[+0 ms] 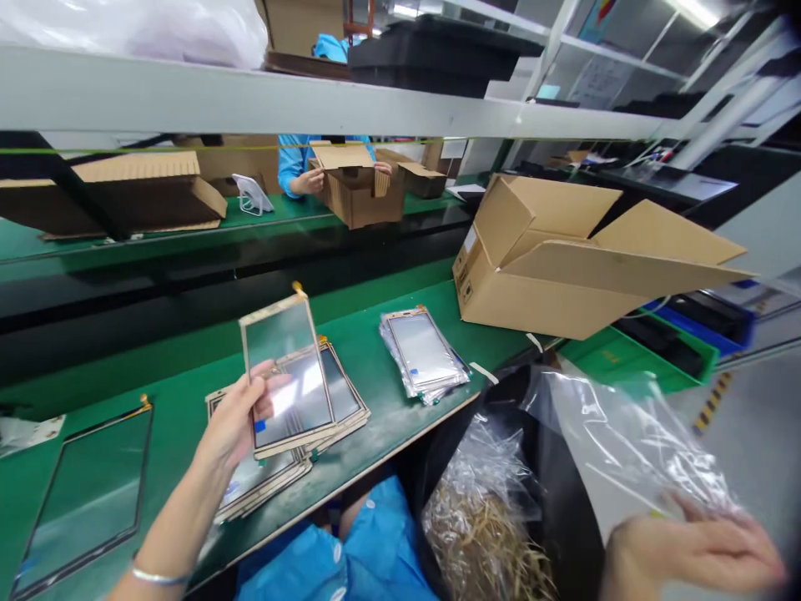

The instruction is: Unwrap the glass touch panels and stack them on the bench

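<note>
My left hand [234, 426] is closed on the left edge of a clear glass panel [286, 371] with a tan border, lifted and tilted above a stack of like panels [341, 401] on the green bench [375, 334]. My right hand [694, 547] is low at the right, over the bin, with its fingers stretched out on a clear plastic film [626, 434]. A second stack of panels [424, 352] lies further right on the bench. One large dark-framed panel [88, 492] lies flat at the left.
An open cardboard box [551, 259] lies on its side at the bench's right end. A black bin [488, 509] below holds crumpled film and straw-like scrap. Across the conveyor, a person in blue handles a cardboard box [356, 188]. Flattened cartons [143, 188] sit at far left.
</note>
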A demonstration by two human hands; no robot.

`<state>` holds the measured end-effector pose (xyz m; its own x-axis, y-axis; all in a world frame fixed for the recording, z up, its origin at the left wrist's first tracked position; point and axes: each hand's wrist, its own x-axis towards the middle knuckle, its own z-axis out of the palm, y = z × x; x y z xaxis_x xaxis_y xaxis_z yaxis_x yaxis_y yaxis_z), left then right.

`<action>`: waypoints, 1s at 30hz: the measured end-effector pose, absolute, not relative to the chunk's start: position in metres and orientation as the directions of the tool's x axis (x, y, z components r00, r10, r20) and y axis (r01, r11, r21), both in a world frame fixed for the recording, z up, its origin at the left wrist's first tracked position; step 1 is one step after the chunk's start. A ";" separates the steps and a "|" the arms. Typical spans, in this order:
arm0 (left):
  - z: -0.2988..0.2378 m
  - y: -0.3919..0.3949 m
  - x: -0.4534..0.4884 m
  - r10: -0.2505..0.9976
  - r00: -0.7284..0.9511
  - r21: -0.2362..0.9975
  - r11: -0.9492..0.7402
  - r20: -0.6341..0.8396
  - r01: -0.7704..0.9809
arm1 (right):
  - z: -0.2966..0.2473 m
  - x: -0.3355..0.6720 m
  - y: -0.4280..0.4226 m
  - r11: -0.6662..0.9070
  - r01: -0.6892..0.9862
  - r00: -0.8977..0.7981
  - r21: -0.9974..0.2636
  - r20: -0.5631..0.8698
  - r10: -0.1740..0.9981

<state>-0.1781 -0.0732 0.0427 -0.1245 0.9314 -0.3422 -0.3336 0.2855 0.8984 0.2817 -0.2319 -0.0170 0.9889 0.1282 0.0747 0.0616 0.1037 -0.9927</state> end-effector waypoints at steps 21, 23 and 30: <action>-0.011 -0.057 -0.101 0.995 0.071 0.991 0.064 -0.073 0.121 | -0.074 0.213 -0.154 0.101 0.847 -0.050 -0.521 0.110 0.993; -0.015 -0.059 -0.068 0.972 0.212 0.994 0.094 -0.105 0.062 | -0.051 0.196 -0.134 0.162 0.856 -0.074 -0.490 0.194 0.978; -0.044 -0.052 -0.003 0.909 0.371 0.963 0.245 -0.189 -0.112 | -0.058 0.143 -0.095 0.346 0.891 -0.176 -0.293 0.480 0.859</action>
